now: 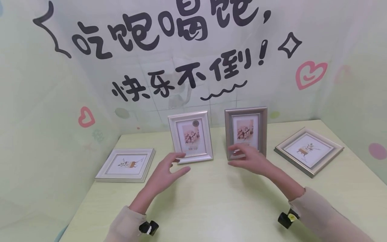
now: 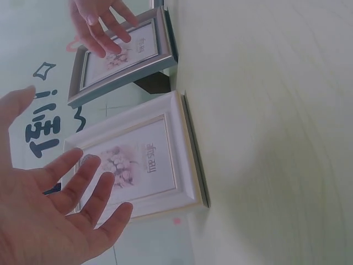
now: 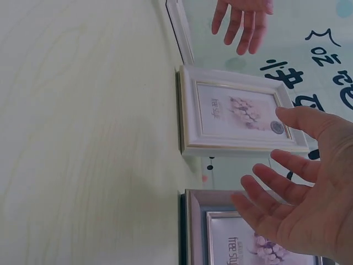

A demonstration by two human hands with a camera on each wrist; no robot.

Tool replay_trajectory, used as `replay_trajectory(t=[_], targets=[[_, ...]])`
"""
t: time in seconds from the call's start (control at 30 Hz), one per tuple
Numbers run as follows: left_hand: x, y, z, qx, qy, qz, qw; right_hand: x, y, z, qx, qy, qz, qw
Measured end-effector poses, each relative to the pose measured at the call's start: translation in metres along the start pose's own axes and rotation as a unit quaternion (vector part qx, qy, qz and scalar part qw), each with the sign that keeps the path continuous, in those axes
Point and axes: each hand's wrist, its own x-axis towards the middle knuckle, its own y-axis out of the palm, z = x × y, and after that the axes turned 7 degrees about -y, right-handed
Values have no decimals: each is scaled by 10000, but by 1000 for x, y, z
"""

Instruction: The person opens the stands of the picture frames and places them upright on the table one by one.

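Two picture frames stand upright at the back of the table: a white picture frame [image 1: 208, 148] with a flower print and, to its right, a brown-grey picture frame [image 1: 263, 131] with a similar print. My left hand [image 1: 164, 173] hovers in front of the white one, fingers spread and relaxed, holding nothing. In front of the brown-grey one is my right hand [image 1: 251, 159], its fingers loosely bent and covering the frame's lower part. The left wrist view shows a dark stand [image 2: 154, 83] behind the brown-grey frame. Neither hand appears to grip anything.
A white picture frame [image 1: 99, 176] lies flat at the left, and a beige picture frame [image 1: 338, 149] lies flat and turned at the right. Behind the pale wooden table [image 1: 211, 208] hangs a printed wall sheet [image 1: 193, 97] with black lettering.
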Motion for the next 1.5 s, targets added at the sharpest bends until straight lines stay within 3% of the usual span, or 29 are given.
replay_trajectory(t=[0.23,0.47,0.8,1.13,1.33,1.5], targets=[[-17,-19,22,23,-235,-205,9995,28,23,13,-72,-155,448,9988],[-31,-36,39,71,-509,-444,9977,62,50,33,291,-330,783,9960],[-50,-54,61,104,-941,-690,9931,111,106,50,458,-714,1149,9897],[-62,-62,78,-133,-1614,-899,9827,156,165,64,-161,-643,1562,9855],[-64,-61,95,-380,-2289,-1002,9675,181,203,63,-739,-435,1357,9870],[-66,-65,104,-705,-2734,-916,9549,197,225,58,-1442,55,929,9852]])
